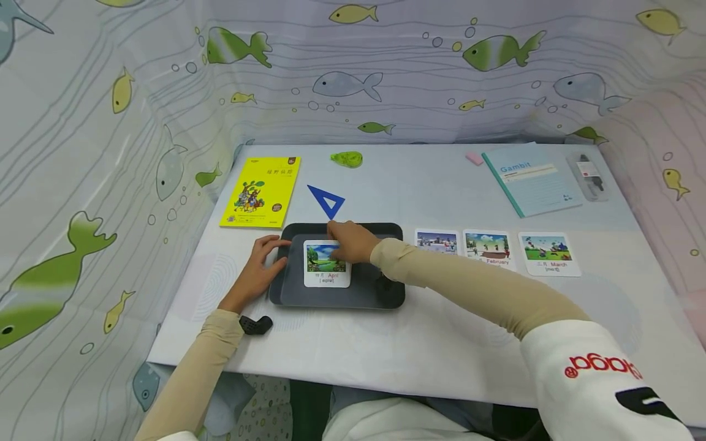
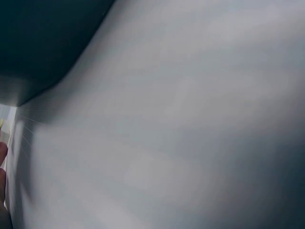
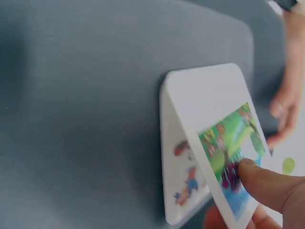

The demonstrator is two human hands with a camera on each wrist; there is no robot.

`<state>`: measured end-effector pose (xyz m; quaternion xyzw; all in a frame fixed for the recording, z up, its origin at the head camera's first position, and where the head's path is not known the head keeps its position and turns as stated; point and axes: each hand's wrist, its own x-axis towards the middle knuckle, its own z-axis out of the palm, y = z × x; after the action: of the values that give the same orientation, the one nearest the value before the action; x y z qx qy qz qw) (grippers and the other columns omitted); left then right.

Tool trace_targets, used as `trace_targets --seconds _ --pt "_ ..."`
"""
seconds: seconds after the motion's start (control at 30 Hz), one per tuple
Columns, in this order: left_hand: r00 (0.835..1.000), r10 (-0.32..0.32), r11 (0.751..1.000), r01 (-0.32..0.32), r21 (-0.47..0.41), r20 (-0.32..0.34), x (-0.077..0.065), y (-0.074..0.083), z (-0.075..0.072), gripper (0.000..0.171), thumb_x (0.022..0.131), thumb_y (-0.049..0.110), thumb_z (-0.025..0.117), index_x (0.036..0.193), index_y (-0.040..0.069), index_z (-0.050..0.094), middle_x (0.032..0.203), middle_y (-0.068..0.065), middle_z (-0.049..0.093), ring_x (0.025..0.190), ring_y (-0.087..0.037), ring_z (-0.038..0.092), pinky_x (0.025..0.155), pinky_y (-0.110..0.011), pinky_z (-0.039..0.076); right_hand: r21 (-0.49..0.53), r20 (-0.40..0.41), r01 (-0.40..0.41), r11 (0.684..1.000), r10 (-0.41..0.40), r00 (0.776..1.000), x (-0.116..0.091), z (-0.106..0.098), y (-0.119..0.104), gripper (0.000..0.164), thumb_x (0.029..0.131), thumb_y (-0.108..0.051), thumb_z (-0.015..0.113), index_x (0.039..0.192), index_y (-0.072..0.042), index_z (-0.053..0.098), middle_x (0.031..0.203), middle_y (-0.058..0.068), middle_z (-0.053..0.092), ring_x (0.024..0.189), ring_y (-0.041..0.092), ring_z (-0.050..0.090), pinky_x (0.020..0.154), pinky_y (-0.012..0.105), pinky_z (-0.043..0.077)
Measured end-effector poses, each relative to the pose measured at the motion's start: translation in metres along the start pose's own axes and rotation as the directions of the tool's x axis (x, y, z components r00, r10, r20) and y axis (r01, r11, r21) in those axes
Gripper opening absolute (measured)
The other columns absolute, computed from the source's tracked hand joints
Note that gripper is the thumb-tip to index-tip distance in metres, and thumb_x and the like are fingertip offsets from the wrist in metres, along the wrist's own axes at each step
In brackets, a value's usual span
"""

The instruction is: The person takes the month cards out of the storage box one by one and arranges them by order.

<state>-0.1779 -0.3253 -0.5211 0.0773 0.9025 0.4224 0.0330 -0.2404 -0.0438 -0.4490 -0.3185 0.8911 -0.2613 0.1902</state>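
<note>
My right hand reaches over a dark grey tray and pinches the top right corner of the April card. In the right wrist view the thumb presses on the pinched card's tree-and-water picture, with fingers beneath. That card is tilted up, and another card with small red and blue figures shows under it. My left hand rests at the tray's left edge, thumb and fingers spread against the rim. Only its fingertips enter the left wrist view, beyond the dark tray side.
Right of the tray lie a snowy picture card, a February card and a March card. Behind are a yellow book, blue set square, green object, pink eraser, Gambit notebook and clear-packed item.
</note>
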Motion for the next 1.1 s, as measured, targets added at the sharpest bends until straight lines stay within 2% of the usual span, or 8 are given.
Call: trace_targets --seconds 0.13,0.27,0.43,0.6,0.73,0.87,1.0,1.1 --pt "1.000 0.011 1.000 -0.011 -0.003 0.003 -0.001 -0.003 0.000 0.039 0.103 0.015 0.063 0.141 0.010 0.057 0.157 -0.019 0.026 0.149 -0.039 0.024 0.119 -0.063 0.021 0.122 0.030 -0.018 0.992 0.014 0.999 -0.005 -0.019 0.004 0.026 0.098 -0.017 0.073 0.117 -0.003 0.061 0.107 0.010 0.064 0.090 0.023 0.056 0.079 0.035 0.050" --pt "1.000 0.022 1.000 -0.022 -0.008 0.008 0.001 -0.003 0.000 0.039 0.103 0.014 0.063 0.141 0.010 0.058 0.157 -0.019 0.026 0.149 -0.038 0.024 0.119 -0.062 0.021 0.177 -0.011 -0.015 0.984 0.017 1.000 -0.023 -0.050 0.014 0.024 0.098 -0.020 0.073 0.116 -0.005 0.066 0.117 0.012 0.066 0.106 0.026 0.060 0.092 0.041 0.050" --pt "1.000 0.002 1.000 -0.002 -0.007 0.008 0.003 -0.002 0.001 0.039 0.103 0.015 0.063 0.141 0.013 0.058 0.157 -0.017 0.026 0.149 -0.037 0.023 0.120 -0.062 0.020 0.295 -0.067 -0.059 0.954 0.083 0.994 -0.070 -0.092 0.046 0.021 0.100 -0.020 0.071 0.116 -0.008 0.070 0.113 0.010 0.072 0.099 0.027 0.065 0.086 0.045 0.054" --pt "1.000 0.005 1.000 -0.005 -0.007 0.004 0.002 0.000 0.002 0.039 0.103 0.016 0.064 0.141 0.013 0.057 0.158 -0.017 0.025 0.150 -0.037 0.023 0.120 -0.061 0.019 0.365 -0.012 -0.166 0.916 0.183 0.983 -0.131 -0.118 0.097 0.025 0.102 -0.025 0.067 0.122 -0.010 0.069 0.108 0.005 0.074 0.087 0.026 0.064 0.074 0.039 0.054" --pt "1.000 0.007 1.000 -0.007 -0.007 0.001 0.002 0.001 0.000 0.040 0.102 0.017 0.065 0.141 0.014 0.058 0.158 -0.017 0.026 0.149 -0.037 0.023 0.120 -0.062 0.019 0.362 0.106 -0.215 0.907 0.189 0.976 -0.171 -0.110 0.130 0.027 0.101 -0.024 0.069 0.122 -0.008 0.070 0.102 0.005 0.073 0.079 0.028 0.060 0.063 0.031 0.048" --pt "1.000 0.000 1.000 0.000 -0.008 -0.007 0.000 0.000 -0.002 0.040 0.102 0.017 0.065 0.141 0.013 0.058 0.158 -0.017 0.026 0.149 -0.038 0.023 0.119 -0.063 0.019 0.337 0.183 -0.179 0.924 0.122 0.975 -0.189 -0.082 0.145 0.025 0.098 -0.023 0.073 0.118 -0.008 0.072 0.104 0.002 0.072 0.079 0.022 0.060 0.062 0.031 0.047" --pt "1.000 0.001 1.000 -0.001 -0.016 -0.006 0.000 -0.002 -0.002 0.040 0.102 0.016 0.064 0.141 0.012 0.058 0.157 -0.016 0.027 0.149 -0.038 0.023 0.119 -0.065 0.018 0.233 0.129 -0.118 0.965 0.090 0.988 -0.191 -0.055 0.143 0.020 0.094 -0.022 0.077 0.111 -0.012 0.075 0.103 -0.003 0.072 0.087 0.018 0.059 0.073 0.035 0.049" --pt "1.000 0.006 1.000 -0.006 -0.027 -0.004 0.001 -0.001 -0.001 0.040 0.102 0.015 0.064 0.142 0.012 0.057 0.157 -0.017 0.026 0.149 -0.038 0.023 0.119 -0.065 0.018 0.128 0.067 -0.124 0.984 0.116 0.991 -0.188 -0.041 0.137 0.018 0.091 -0.020 0.080 0.107 -0.014 0.076 0.098 -0.005 0.070 0.087 0.018 0.057 0.079 0.038 0.049"
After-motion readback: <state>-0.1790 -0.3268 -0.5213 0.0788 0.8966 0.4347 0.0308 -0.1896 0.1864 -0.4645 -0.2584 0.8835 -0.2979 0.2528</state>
